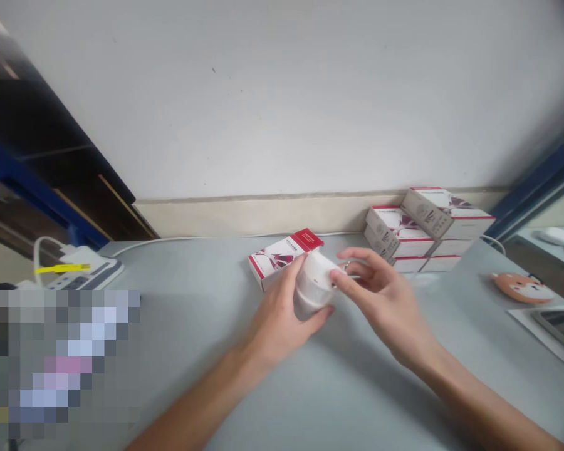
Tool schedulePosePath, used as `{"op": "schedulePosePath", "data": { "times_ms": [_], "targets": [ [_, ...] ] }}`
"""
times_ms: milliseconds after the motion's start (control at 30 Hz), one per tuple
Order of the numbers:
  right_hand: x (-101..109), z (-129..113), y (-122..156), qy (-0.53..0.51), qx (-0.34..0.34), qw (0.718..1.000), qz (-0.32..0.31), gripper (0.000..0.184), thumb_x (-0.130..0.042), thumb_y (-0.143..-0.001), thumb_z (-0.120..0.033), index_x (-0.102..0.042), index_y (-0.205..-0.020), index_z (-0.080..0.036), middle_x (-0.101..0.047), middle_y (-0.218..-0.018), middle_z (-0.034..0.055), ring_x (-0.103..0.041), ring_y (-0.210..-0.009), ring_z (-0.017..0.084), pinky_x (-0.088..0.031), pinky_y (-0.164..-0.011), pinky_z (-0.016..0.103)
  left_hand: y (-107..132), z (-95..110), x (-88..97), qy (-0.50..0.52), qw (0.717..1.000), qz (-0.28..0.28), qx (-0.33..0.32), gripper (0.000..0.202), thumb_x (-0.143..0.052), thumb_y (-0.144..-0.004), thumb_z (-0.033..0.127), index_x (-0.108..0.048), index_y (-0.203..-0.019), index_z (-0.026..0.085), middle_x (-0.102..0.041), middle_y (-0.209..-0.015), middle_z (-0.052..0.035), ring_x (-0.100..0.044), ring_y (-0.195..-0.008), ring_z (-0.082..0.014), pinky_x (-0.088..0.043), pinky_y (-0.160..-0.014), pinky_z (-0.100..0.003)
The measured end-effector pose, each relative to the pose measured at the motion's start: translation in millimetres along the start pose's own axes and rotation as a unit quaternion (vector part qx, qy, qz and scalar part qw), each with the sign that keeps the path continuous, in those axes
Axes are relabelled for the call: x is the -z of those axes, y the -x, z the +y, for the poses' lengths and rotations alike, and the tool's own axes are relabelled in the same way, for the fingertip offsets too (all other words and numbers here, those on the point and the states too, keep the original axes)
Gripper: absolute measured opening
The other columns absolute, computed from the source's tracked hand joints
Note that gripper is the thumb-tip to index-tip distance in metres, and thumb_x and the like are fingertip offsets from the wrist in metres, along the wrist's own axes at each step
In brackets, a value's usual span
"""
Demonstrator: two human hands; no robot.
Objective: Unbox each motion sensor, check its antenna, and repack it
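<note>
A white, rounded cylindrical device (314, 289) with a flat end face is held up over the table, tilted. My left hand (275, 322) wraps round it from the left, thumb beneath and fingers on the far side. The thumb of my right hand (388, 304) presses on the device's right edge, with the other fingers curled beside it. A small shiny detail shows between those fingers, too blurred to name. Just behind the device lies a red and white printed box (282, 254), partly covered by it and my left hand.
Several similar boxes (427, 228) are stacked against the wall at back right. An orange animal-shaped item (521, 288) and a phone-like dark object (561, 329) lie on the right. A power strip (84, 266) with cables sits at the left; a pixelated patch hides the area below it.
</note>
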State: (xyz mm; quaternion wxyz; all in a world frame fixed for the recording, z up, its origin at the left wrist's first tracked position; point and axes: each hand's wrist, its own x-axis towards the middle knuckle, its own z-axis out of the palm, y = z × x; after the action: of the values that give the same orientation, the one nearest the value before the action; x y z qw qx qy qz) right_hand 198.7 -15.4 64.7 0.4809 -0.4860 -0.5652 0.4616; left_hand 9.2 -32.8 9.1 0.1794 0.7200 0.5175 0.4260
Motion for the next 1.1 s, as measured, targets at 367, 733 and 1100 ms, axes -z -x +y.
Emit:
{"op": "schedulePosePath", "data": {
  "times_ms": [367, 733, 1100],
  "targets": [
    [40, -9, -26, -0.059, -0.032, 0.989, 0.134, 0.045, -0.073, -0.086, -0.069, -0.064, -0.103, -0.029, -0.057, -0.065, -0.0046, -0.047, -0.048, 0.013, -0.034, -0.038, 0.022, -10, 5, 22.9, -0.132, 0.989, -0.035, -0.059, 0.067, -0.075, -0.095, 0.039, -0.039, -0.152, 0.033, -0.068, -0.142, -0.0088, -0.066, -0.13, -0.03, -0.051, -0.113, -0.05],
    [33, -4, -9, 0.224, 0.022, 0.953, -0.201, 0.034, -0.058, -0.101, -0.057, -0.057, -0.09, -0.024, -0.054, -0.065, -0.0049, -0.041, -0.056, 0.012, -0.032, -0.049, 0.024, -16, 8, 40.6, -0.269, 0.936, -0.119, -0.196, 0.059, -0.067, -0.101, 0.035, -0.04, -0.153, 0.027, -0.066, -0.142, -0.01, -0.064, -0.129, -0.0309, -0.05, -0.109, -0.048],
    [36, 6, -15, 0.243, 0.02, 0.959, -0.143, 0.043, -0.048, -0.103, -0.067, -0.061, -0.119, -0.029, -0.049, -0.062, -0.0059, -0.045, -0.052, 0.014, -0.038, -0.046, 0.024, -16, 9, 40.3, -0.253, 0.936, -0.164, -0.183, 0.058, -0.063, -0.104, 0.029, -0.039, -0.157, 0.03, -0.066, -0.145, -0.008, -0.062, -0.134, -0.0285, -0.048, -0.114, -0.049]
  ]
}}
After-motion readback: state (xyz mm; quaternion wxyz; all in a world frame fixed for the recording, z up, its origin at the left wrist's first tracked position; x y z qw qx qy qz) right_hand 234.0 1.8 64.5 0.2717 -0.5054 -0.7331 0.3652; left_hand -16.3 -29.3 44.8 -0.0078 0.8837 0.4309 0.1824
